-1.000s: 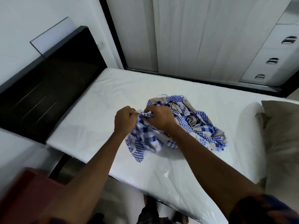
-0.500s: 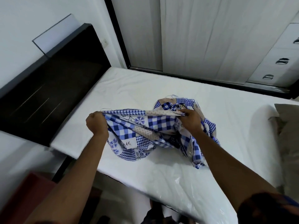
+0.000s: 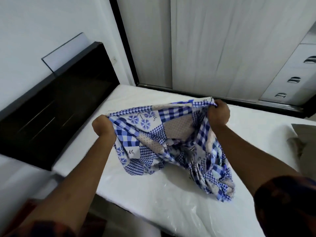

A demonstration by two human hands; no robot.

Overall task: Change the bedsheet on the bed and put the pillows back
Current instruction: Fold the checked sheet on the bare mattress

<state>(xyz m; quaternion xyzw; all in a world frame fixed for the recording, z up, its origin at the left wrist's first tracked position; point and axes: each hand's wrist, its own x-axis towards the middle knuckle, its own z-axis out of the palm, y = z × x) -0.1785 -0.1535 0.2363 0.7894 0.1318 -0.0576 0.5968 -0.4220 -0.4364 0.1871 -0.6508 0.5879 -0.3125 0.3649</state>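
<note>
While one pillow (image 3: 306, 141) lies aside, left hand (image 3: 102, 125) and right hand (image 3: 218, 114) clutch one bedsheet (image 3: 162, 134) with curled fingers (image 3: 212, 108).

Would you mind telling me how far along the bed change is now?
Done: the mattress lies bare. In hand: the left hand and right hand grip one edge of the sheet, stretched between them, the rest bunched on the mattress. Left: spreading and tucking it, then returning the pillow lying at the right.
</note>
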